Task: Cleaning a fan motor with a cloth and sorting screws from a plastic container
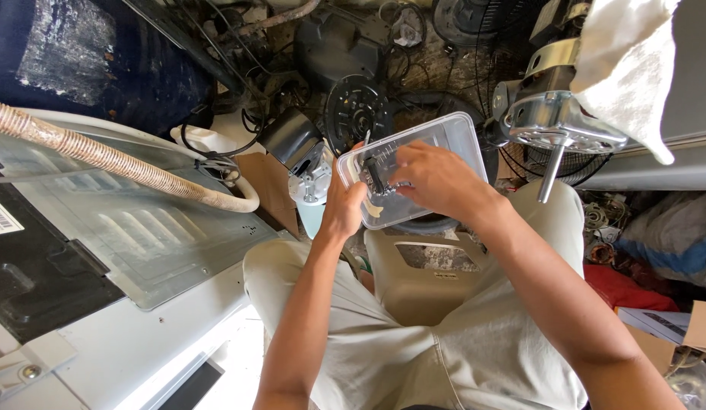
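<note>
Sitting low with knees apart, over a beige plastic block (421, 285) between the legs. Holding a clear plastic box (451, 140) up above that block. Gripping the near left edge of the box with the left hand (342, 211), fingers curled shut around the rim. Reaching into the box with the right hand (438, 181), fingers bent down and partly closed; hard to tell if pinching anything. Showing small dark metal bits (377, 173) inside, just beside the fingertips. Lying at the left, a ribbed tan hose (117, 162) across a grey metal panel (163, 243). Standing at the right, near the box, a shiny fan motor (559, 121) under a white cloth (630, 68).
</note>
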